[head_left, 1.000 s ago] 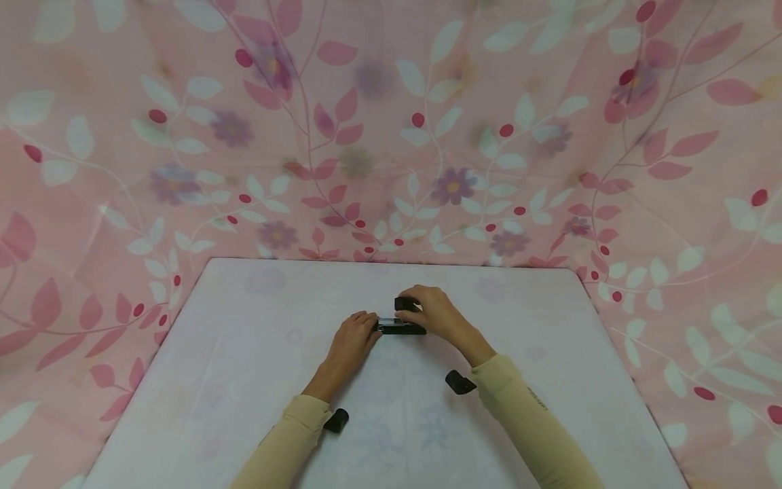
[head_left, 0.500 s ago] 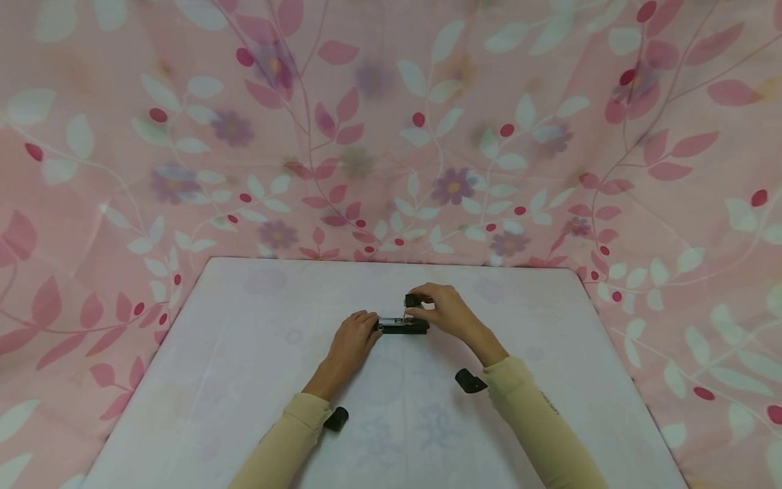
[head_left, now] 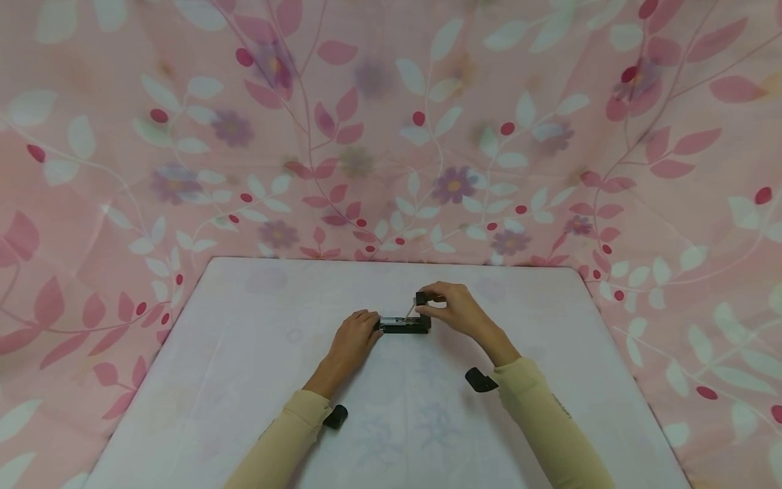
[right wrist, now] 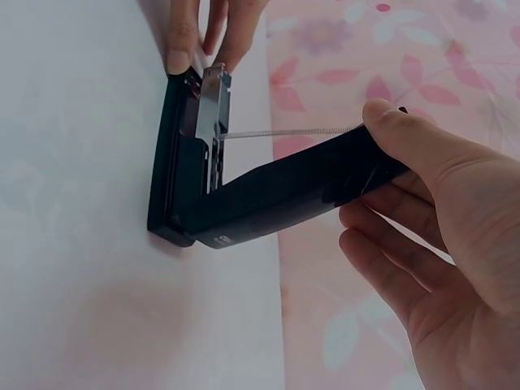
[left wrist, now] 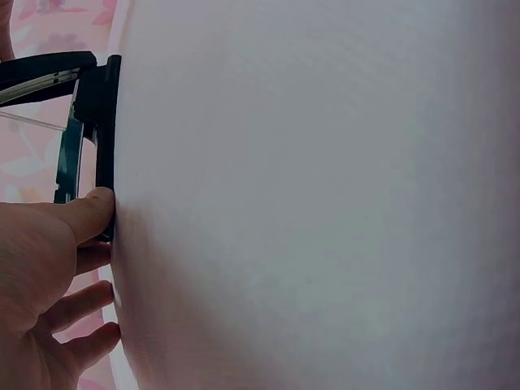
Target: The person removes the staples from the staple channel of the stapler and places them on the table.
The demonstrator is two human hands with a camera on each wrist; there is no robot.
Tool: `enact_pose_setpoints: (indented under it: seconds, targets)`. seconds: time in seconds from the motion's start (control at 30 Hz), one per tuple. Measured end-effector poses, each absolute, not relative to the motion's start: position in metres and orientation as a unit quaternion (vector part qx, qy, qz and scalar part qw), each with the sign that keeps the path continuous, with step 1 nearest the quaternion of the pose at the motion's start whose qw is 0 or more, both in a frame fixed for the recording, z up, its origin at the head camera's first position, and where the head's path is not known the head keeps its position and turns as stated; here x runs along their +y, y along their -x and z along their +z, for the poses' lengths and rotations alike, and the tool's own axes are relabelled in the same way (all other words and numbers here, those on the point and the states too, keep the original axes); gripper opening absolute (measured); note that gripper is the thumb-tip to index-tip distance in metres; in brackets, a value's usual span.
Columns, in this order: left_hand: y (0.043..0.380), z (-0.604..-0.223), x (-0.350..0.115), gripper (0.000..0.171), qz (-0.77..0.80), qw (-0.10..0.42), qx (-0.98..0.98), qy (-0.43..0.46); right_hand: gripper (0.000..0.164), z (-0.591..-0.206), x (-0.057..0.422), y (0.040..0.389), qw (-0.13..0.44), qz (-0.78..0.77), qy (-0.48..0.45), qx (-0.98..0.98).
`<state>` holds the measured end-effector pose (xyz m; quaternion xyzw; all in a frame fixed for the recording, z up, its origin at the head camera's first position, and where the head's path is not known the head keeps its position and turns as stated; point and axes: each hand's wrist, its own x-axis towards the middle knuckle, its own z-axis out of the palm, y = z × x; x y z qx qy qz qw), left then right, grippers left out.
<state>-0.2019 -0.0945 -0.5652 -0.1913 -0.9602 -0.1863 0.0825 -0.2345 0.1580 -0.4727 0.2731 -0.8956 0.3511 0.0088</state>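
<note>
A black stapler [head_left: 406,327] lies on the white table with its top arm [right wrist: 301,188] swung up roughly square to the base [right wrist: 166,162]. A thin spring [right wrist: 288,132] stretches from the metal staple channel [right wrist: 210,106] to the raised arm. My left hand [head_left: 353,343] pinches the front end of the base, thumb [left wrist: 96,213] on its near side and the other fingertips down by the tabletop. My right hand [head_left: 455,309] pinches the free end of the raised arm between thumb [right wrist: 406,134] and fingers, above the hinge end.
The white table [head_left: 244,380] carries a faint floral print. Behind it hangs a pink leaf-patterned cloth [head_left: 379,136]. Black wrist-worn pieces stick out at the left sleeve [head_left: 336,416] and the right sleeve [head_left: 480,380].
My right hand has moved to the right, swinging the stapler's top arm further up and back, and the spring now shows stretched. My left hand stays at the base.
</note>
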Motion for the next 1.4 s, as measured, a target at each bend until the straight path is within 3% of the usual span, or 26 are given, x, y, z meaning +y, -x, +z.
enact_pose_setpoints:
  seconds: [1.4]
  targets:
    - [0.203,-0.564,-0.095,0.035,-0.171,0.084,-0.961,0.2,0.039,-0.496,0.229,0.231,0.005,0.426,-0.231,-0.875]
